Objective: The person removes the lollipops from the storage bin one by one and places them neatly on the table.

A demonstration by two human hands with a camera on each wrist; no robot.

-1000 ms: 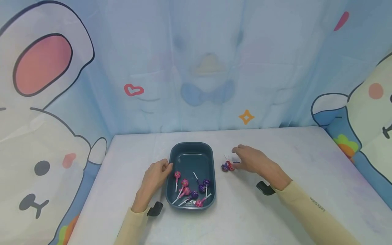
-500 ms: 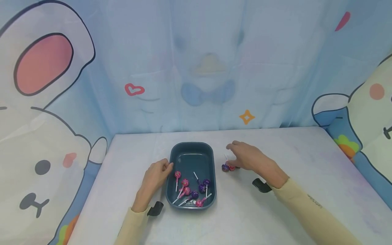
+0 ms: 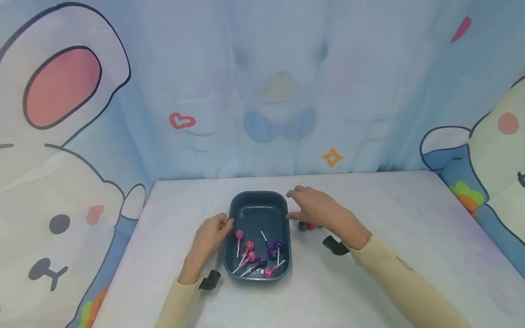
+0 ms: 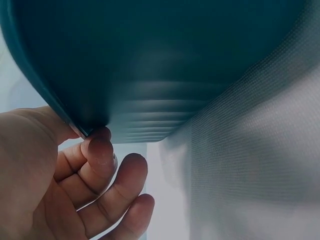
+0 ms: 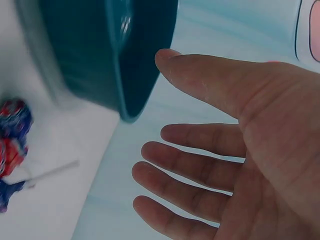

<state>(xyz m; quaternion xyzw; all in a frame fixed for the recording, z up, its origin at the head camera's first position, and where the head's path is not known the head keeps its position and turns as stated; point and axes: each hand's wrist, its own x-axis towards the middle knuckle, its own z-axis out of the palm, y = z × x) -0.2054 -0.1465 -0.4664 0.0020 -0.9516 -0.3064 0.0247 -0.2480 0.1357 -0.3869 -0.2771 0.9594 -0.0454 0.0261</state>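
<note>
A dark teal plastic bin [image 3: 258, 214] stands on the white table, with pink lollipops [image 3: 239, 235] and purple lollipops [image 3: 261, 261] lying in its near half. My left hand [image 3: 210, 239] pinches the bin's left rim between thumb and index finger, the other fingers loosely bent in the left wrist view. Fingers spread and holding nothing, my right hand [image 3: 317, 212] hovers by the far right rim, its thumb [image 5: 200, 77] overlapping the bin in the right wrist view. Below this hand, a small cluster of wrapped purple and red lollipops [image 5: 12, 155] lies on the table, partly hidden in the head view.
The white-covered table [image 3: 348, 291] runs back to a blue cartoon curtain [image 3: 197, 68]. A black wrist strap [image 3: 210, 280] is on the left wrist and another black strap [image 3: 335, 246] on the right.
My right hand has moved left, from the lollipop cluster on the table to the bin's right rim, with its fingers parted. My left hand stays at the left rim.
</note>
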